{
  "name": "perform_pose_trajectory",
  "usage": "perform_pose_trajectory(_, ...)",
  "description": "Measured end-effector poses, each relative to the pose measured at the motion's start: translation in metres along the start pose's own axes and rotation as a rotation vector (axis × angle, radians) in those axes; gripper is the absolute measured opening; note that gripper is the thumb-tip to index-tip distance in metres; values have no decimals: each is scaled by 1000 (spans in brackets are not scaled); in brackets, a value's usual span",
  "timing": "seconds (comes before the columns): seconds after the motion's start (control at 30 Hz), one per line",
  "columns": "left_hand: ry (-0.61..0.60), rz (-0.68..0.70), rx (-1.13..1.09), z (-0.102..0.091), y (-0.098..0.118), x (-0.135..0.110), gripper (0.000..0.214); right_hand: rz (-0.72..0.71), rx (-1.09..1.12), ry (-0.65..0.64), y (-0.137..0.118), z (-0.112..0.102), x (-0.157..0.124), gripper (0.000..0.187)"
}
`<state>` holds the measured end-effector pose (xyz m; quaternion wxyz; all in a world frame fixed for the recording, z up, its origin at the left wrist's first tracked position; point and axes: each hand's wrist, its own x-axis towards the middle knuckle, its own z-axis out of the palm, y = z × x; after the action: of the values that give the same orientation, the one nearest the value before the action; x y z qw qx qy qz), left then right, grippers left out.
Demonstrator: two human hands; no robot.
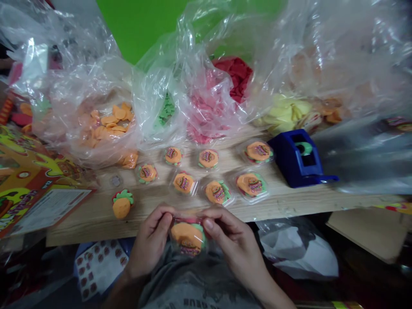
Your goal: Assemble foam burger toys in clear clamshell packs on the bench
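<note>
Between my two hands is a clear plastic case (187, 238) with an orange, green and red toy burger inside and a printed label on it. My left hand (153, 234) pinches its left edge, and my right hand (229, 235) grips the right edge, thumb on the rim. Just beyond them on the wooden table stand several more cased burgers, among them one case (217, 192) right behind my hands. To the left sits an uncased burger (122, 204) with green and red layers showing, near a small clear piece (115, 181).
Plastic bags line the back, holding orange pieces (112, 120), green pieces (166, 109), pink pieces (207, 107) and yellow pieces (286, 112). A blue tape dispenser (298, 159) stands at right. A printed box (32, 184) is at left; a sticker sheet (99, 266) lies below the table edge.
</note>
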<state>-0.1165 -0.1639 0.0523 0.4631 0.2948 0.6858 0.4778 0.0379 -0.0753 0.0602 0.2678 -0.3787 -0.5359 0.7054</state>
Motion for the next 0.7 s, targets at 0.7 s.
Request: perform_pose_trajectory(0.7,-417,-175,287,-11,-34,10,24,349,98,-292,59,-22,-26,25)
